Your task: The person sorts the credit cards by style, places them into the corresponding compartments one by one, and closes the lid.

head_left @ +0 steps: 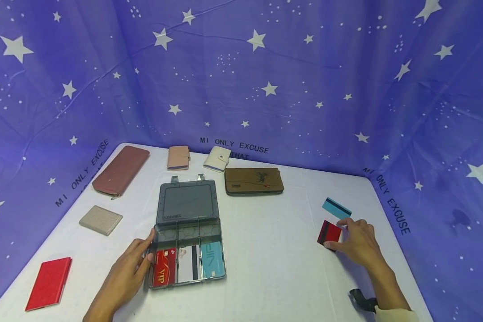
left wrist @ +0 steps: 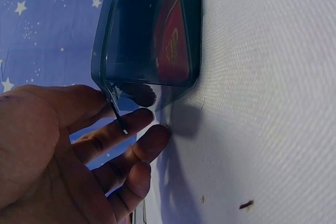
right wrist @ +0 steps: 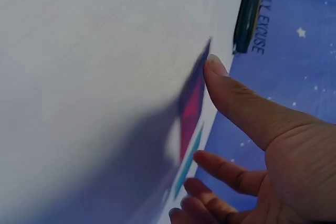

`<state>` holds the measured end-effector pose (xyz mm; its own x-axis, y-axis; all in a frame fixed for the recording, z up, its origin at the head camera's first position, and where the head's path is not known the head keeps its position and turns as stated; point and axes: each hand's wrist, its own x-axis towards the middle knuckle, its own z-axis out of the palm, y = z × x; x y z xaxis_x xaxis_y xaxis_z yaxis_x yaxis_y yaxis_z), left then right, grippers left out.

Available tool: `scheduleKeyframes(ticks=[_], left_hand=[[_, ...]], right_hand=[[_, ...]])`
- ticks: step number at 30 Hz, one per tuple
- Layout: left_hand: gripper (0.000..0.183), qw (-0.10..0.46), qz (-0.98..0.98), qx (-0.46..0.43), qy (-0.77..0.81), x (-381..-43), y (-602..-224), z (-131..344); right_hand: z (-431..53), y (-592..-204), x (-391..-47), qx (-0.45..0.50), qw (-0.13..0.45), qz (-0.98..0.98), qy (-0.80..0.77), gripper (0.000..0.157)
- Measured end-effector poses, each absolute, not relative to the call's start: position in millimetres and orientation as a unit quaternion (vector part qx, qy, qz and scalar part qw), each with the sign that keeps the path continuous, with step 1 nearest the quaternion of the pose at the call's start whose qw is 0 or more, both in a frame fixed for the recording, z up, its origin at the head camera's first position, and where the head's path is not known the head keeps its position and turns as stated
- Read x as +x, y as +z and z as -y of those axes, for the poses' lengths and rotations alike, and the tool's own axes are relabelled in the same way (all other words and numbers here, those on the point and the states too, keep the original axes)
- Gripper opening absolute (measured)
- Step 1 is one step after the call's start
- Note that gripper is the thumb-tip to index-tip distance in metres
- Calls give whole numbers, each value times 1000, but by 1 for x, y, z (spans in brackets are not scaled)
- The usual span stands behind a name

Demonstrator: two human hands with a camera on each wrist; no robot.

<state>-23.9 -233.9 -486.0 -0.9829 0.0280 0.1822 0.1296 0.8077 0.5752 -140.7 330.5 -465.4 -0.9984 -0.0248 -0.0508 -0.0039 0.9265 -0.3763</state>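
My left hand (head_left: 124, 273) holds the left side of an open grey plastic card box (head_left: 188, 278), thumb at the rim and fingers along the outer wall. Inside, the front row has a red VIP card (head_left: 164, 267), a white card (head_left: 188, 264) with a black stripe and a light blue VIP card (head_left: 212, 260). Off to the right, my right hand (head_left: 360, 243) spans a red card (head_left: 331, 233) with a black stripe between thumb and index finger, close over the table. Just behind it lies a blue striped card (head_left: 336, 208).
Behind the box are a brown wallet (head_left: 254, 181), a white card holder (head_left: 217, 158) and a pink one (head_left: 179, 157). Along the left lie a dark pink long wallet (head_left: 121, 172), a beige holder (head_left: 101, 220) and a red booklet (head_left: 48, 284). A starry purple curtain (head_left: 241, 80) surrounds the table.
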Motion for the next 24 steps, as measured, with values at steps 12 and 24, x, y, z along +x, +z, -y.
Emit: scheduleKeyframes(ticks=[12, 24], left_hand=[[61, 59, 950, -27, -305, -26, -485, 233], [60, 53, 952, -24, -301, -26, -484, 231]], right_hand=[[-295, -475, -142, -83, 43, -947, -308, 60], [-183, -459, -134, -204, 106, -852, -471, 36]])
